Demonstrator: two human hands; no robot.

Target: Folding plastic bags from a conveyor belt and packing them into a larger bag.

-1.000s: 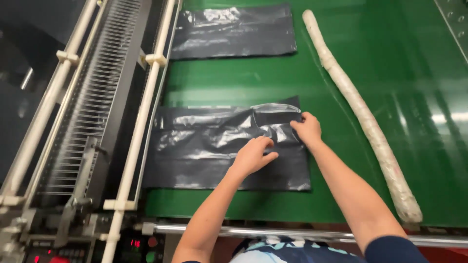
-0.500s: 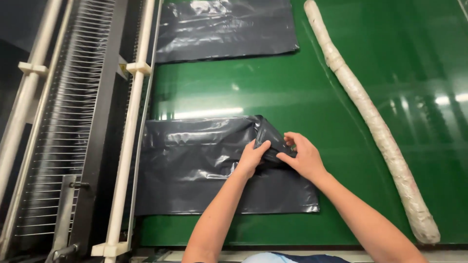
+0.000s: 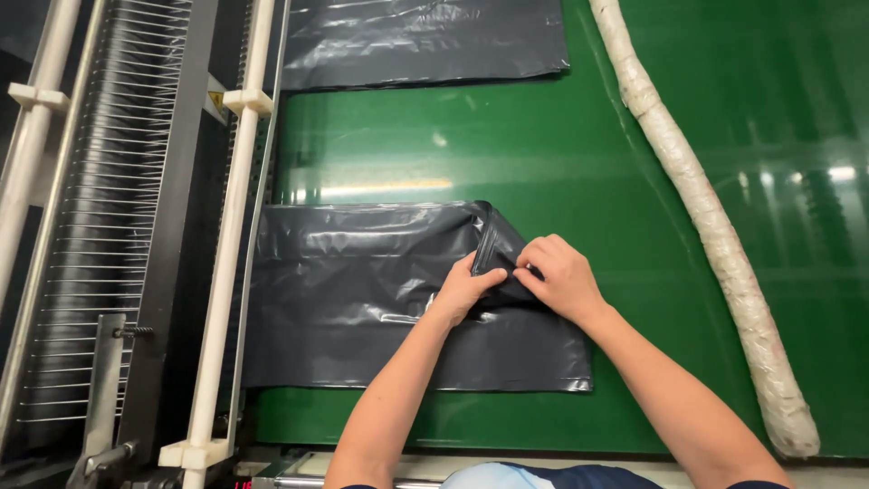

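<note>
We see a dark grey plastic bag (image 3: 362, 299) lying flat on the green worktop (image 3: 543, 163), and we use this bag as our landmark. Both of the person's hands meet at the bag's upper right corner, where the plastic is folded back toward the middle. The left hand (image 3: 463, 292) rests on the bag with its fingers (image 3: 484, 279) closed narrowly on the edge of the folded flap, pinching it. The right hand (image 3: 563, 276) sits just right of the left one, touching it, and its fingers (image 3: 534, 263) are curled tight around the same folded corner. The rest of the bag spreads out to the left of the hands, wrinkled and glossy, its left edge just beside a white rail (image 3: 231, 235). Left of the bag, past that rail, stands a dark machine frame with a row of thin wires (image 3: 100, 226). Above the bag, well apart from it, lies a second dark plastic bag (image 3: 421, 41). To the right of the bag, a long pale wrapped roll (image 3: 715, 226) runs slantwise across the worktop
</note>
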